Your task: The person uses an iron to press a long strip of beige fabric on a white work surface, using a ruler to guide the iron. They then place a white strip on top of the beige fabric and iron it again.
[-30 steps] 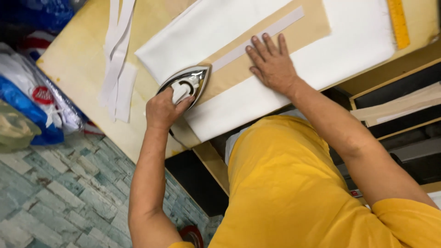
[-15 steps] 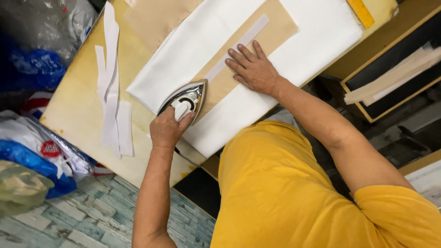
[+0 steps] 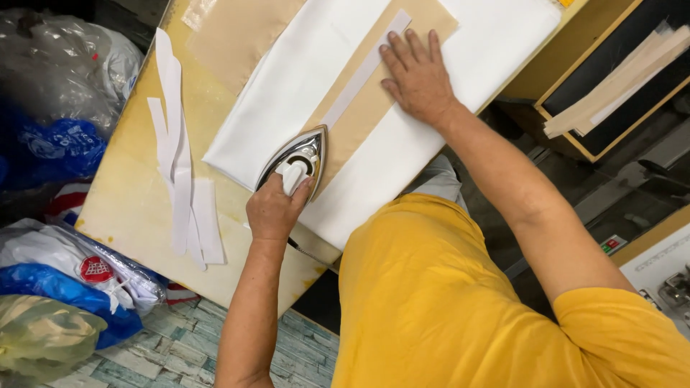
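- We find the left hand closed in a full grip round the white handle of a clothes iron.
- The iron sits sole down, its chrome nose aimed up the table, at the near end of a tan pressing sheet, overlapping that sheet's lower edge.
- A thin dark cord leaves the back of the iron, runs below the left hand and goes off the table edge.
- The right hand lies flat and open, fingers spread, palm down on the tan sheet; it grasps nothing.
- A narrow white strip runs lengthwise along the tan sheet, from just ahead of the iron's nose to the far end, passing just beside the fingertips of the right hand.
- The tan sheet rests on a folded white cloth, set at a slant on the yellow table.
- Several loose white strips lie in a heap on the table, well apart from the iron, on its left.
- Plastic bags are piled on the tiled floor beside the table.
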